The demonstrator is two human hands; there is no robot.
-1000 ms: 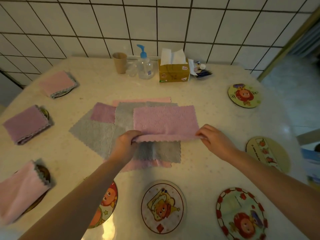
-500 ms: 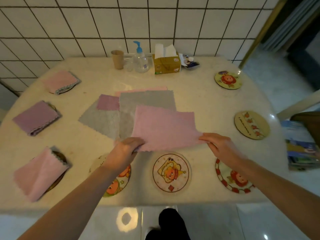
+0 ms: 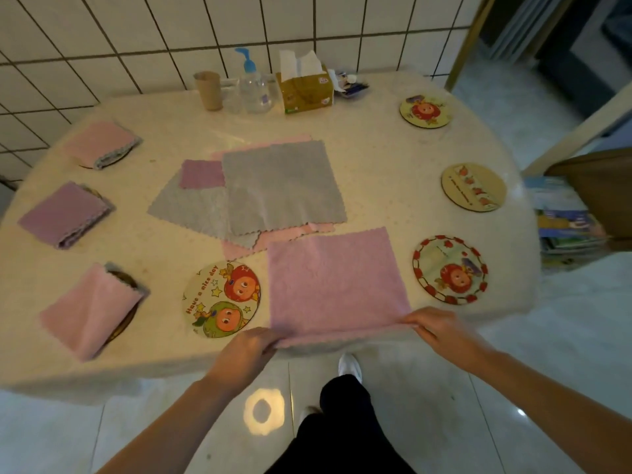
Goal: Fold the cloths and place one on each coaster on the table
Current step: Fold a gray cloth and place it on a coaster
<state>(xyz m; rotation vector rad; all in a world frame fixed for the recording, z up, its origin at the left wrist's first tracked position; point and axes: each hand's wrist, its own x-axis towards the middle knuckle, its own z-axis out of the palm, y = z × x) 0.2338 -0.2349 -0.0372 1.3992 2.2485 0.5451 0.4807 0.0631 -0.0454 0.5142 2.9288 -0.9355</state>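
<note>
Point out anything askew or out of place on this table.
The nearest folded pink cloth sits off-centre, leaving its coaster's far edge peeking out. The pile of unfolded cloths lies skewed mid-table. Both hands, left hand and right hand, hold a purple cloth spread at the near table edge. Nothing looks spilled or damaged.

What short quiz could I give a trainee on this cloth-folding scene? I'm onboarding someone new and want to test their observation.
1. True or false: both hands grip the near edge of the purple cloth.
2. How many folded cloths already sit on coasters along the table's left side?
3. Which coaster lies just left of the purple cloth: A) the "Have a nice day" coaster, B) the red-bordered coaster, C) a plain blue coaster?

Key: 1 true, left hand and right hand each pinch a near corner; 2 three; 3 A.
</note>
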